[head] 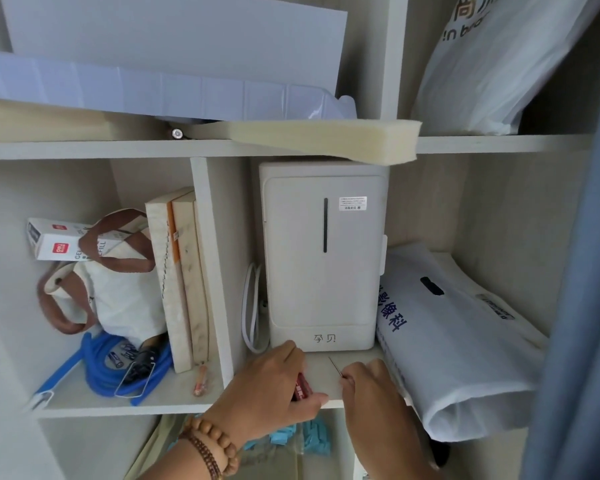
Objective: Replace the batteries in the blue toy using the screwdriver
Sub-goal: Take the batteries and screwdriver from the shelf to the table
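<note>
Left hand clenched round red pack; right hand pinching thin screwdriver shaft. Both over shelf; white appliance behind.

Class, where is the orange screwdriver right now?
The orange screwdriver lies on the shelf, left compartment, just below the upright boards.

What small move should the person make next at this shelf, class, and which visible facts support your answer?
Probably draw both hands back off the shelf with what they hold. The left hand is closed on a red item, and the right hand pinches a thin metal shaft, likely screwdriver parts. No blue toy shows here, so the work likely happens elsewhere.
</note>
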`<state>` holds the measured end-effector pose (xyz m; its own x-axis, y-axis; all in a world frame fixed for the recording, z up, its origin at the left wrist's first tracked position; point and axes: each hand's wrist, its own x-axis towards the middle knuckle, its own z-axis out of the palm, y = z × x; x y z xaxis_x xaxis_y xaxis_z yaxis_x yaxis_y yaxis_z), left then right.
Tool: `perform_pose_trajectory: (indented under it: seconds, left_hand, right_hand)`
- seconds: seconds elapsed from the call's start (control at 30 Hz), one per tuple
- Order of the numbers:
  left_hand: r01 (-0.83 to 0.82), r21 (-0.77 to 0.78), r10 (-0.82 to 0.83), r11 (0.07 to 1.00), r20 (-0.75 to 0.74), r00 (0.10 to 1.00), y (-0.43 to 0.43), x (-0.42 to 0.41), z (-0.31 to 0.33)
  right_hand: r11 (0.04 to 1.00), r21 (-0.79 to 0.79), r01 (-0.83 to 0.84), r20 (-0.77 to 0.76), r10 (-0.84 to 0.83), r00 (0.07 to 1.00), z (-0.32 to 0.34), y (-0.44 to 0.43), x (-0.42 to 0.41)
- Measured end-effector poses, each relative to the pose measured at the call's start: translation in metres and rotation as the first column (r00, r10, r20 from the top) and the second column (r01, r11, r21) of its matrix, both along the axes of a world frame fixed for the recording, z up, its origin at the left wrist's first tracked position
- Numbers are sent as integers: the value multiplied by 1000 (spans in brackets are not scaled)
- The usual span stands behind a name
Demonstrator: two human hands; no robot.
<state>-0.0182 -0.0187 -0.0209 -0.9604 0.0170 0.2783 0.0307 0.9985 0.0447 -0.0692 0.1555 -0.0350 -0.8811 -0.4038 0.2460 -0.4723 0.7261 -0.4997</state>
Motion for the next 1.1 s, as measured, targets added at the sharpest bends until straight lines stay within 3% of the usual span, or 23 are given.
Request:
perform_pose_trajectory:
  seconds: [0.37,0.63,0.93,1.1]
  left_hand:
    - [-92,65,102,994,-170,980,-21,101,23]
    - [-380,90,390,921,-176,904,-77,242,27]
    - [-618,102,623,780,-218,751,-133,450,41]
    - [-740,45,735,671,-167,657,-173,583,42]
  right_hand:
    - [949,-216,-231,-87,216,972,8,-35,48]
    - [840,-208,-501,-141,482,865,13,-119,146]
    - [664,-165,-729,-189,705,684,20,-233,320]
    - [568,-138,-811,-161,795,585,17,-304,450]
